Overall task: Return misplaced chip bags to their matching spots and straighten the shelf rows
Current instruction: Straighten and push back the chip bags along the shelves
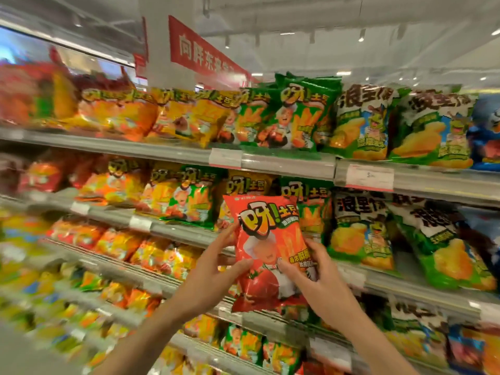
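A red chip bag with a tomato picture is held upright in front of the second shelf from the top. My left hand grips its left edge, thumb across the front. My right hand holds its right side, fingers on the front. Behind the bag stand yellow bags and green bags of the same brand. Red and orange bags sit far left on that shelf, blurred.
The top shelf carries orange, yellow and green bags, then green-white bags to the right. Price tags hang on the shelf rails. Lower shelves hold several more rows. A red banner hangs overhead.
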The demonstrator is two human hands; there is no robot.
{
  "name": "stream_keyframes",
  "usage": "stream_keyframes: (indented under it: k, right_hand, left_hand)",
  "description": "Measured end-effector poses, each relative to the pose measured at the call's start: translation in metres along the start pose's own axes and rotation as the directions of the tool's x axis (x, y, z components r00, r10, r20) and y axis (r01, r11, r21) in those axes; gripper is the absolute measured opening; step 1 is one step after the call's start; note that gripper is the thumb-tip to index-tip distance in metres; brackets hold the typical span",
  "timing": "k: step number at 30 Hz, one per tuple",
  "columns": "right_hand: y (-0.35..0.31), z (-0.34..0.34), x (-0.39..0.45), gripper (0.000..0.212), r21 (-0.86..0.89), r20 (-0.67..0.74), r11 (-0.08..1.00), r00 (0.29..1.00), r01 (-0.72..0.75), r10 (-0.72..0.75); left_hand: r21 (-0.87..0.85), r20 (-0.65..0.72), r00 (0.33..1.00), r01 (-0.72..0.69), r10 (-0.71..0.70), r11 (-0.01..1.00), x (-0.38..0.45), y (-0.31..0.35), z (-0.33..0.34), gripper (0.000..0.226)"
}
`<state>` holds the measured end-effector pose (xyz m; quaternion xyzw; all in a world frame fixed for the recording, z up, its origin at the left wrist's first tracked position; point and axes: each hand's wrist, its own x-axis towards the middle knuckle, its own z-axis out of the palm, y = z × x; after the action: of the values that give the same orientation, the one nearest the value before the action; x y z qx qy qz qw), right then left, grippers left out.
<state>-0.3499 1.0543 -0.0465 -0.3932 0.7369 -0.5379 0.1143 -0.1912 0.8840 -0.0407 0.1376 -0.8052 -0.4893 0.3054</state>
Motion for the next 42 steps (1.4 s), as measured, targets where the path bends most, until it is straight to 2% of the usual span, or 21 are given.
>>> stream_keyframes:
  k: [2,7,11,14,18,21,23,32,35,38,42]
  right_hand:
    - [-0.018,0.042,0.011,0.073,0.005,0.062,1.000,0.998,0.008,-0.008]
    - [-0.053,0.137,0.044,0.092,-0.005,0.203,0.997,0.976,0.082,-0.080]
    - [-0.074,0.206,0.070,0.079,0.043,0.294,0.993,0.949,0.105,-0.113]
    - [-0.080,0.259,0.097,0.085,0.052,0.333,0.991,0.933,0.125,-0.135]
    - [-0.092,0.332,0.135,0.067,0.108,0.413,0.986,0.896,0.130,-0.163]
    - [-0.098,0.392,0.175,0.083,0.128,0.423,0.979,0.884,0.158,-0.198]
    - [-0.106,0.428,0.208,0.086,0.131,0.427,0.977,0.880,0.168,-0.208]
    - [-0.158,0.565,0.315,0.072,0.126,0.471,0.973,0.851,0.195,-0.232]
    - [-0.170,0.605,0.339,0.061,0.097,0.471,0.972,0.850,0.215,-0.235]
    - [-0.177,0.641,0.361,0.058,0.083,0.440,0.973,0.868,0.215,-0.230]
    - [-0.177,0.680,0.389,0.072,0.037,0.339,0.981,0.921,0.191,-0.193]
  left_hand:
    - [-0.017,-0.056,0.998,0.024,-0.025,1.000,-0.013,-0.011,-0.041,0.071]
    - [-0.040,-0.204,0.977,0.048,-0.055,0.998,-0.037,-0.041,-0.134,0.066]
    - [-0.073,-0.306,0.944,0.104,-0.121,0.992,-0.047,-0.070,-0.193,0.071]
    - [-0.035,-0.363,0.922,0.133,-0.137,0.990,-0.047,-0.093,-0.234,0.071]
    - [-0.023,-0.433,0.884,0.182,-0.174,0.983,-0.038,-0.134,-0.297,0.071]
    - [-0.010,-0.459,0.870,0.200,-0.182,0.980,-0.022,-0.161,-0.347,0.070]
    - [0.005,-0.466,0.864,0.215,-0.187,0.977,-0.001,-0.174,-0.385,0.069]
    - [0.056,-0.505,0.842,0.253,-0.192,0.966,0.064,-0.226,-0.527,0.069]
    - [0.045,-0.512,0.838,0.246,-0.189,0.968,0.078,-0.247,-0.566,0.068]
    - [0.041,-0.490,0.853,0.227,-0.178,0.973,0.098,-0.272,-0.604,0.067]
    - [0.051,-0.411,0.902,0.170,-0.135,0.984,0.138,-0.311,-0.651,0.068]
